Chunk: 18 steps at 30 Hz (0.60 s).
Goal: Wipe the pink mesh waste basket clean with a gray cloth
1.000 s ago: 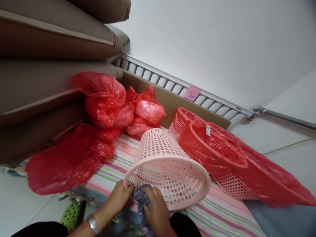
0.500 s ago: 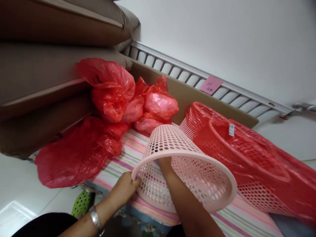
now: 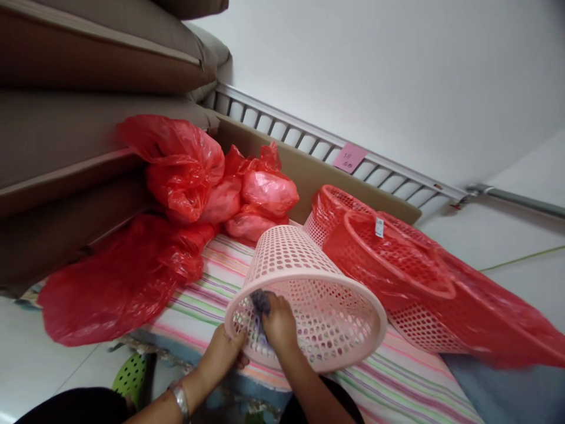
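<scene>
While the pink basket (image 3: 309, 279) is lying sideways on the striped sheet (image 3: 216, 277), mouth toward you, your left hand (image 3: 227, 350) is gripping its rim (image 3: 228, 318), presumably steadying it; your right hand (image 3: 281, 324) is clutching a bunched gray rag (image 3: 259, 302) inside.

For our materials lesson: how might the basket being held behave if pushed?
The basket is probably light, being full of holes. It seems stiff: its rim looks unbuckled under the left hand. Tapered and on its side, it might roll in a curve.
</scene>
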Each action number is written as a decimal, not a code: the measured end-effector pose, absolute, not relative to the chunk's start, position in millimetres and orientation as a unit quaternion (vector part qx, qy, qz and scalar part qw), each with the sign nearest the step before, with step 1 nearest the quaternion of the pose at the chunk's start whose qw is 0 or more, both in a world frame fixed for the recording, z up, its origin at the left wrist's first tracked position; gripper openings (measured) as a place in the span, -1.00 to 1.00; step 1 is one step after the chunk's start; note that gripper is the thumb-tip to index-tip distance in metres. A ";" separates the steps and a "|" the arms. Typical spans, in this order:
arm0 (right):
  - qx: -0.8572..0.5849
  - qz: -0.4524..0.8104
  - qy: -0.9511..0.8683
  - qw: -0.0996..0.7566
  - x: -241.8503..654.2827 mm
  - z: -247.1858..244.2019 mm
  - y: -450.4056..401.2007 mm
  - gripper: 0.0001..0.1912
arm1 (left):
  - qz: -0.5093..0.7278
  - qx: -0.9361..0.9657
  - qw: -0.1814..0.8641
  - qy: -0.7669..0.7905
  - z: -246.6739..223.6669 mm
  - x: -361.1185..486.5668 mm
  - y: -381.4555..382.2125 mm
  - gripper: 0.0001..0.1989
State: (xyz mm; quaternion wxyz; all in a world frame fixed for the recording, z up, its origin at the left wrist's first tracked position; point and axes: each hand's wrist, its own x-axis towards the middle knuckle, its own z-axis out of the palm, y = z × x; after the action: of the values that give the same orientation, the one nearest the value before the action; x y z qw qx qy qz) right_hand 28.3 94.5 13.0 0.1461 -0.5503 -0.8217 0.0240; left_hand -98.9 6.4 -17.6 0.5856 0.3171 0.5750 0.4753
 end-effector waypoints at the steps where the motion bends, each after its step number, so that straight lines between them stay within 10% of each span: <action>1: -0.544 0.026 -0.828 0.135 35.7 10.3 74.9 -0.52 | 0.470 0.322 0.583 0.579 -14.4 -98.8 6.2 -0.66; 8: -0.529 0.098 -0.828 0.158 36.4 10.7 15.2 -0.45 | 0.463 0.480 0.442 0.600 19.8 -126.4 -6.7 -0.70; 18: -0.551 0.118 -0.784 0.260 -11.4 5.5 150.6 -0.68 | 0.402 0.481 0.410 0.663 47.0 -164.0 -2.9 -0.82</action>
State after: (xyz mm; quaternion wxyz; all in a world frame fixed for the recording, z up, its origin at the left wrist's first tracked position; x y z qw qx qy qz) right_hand -11.4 150.6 5.5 0.2600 -0.5507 -0.7843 0.1179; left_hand -164.0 -2.9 47.0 0.4101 0.4805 0.6628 0.4021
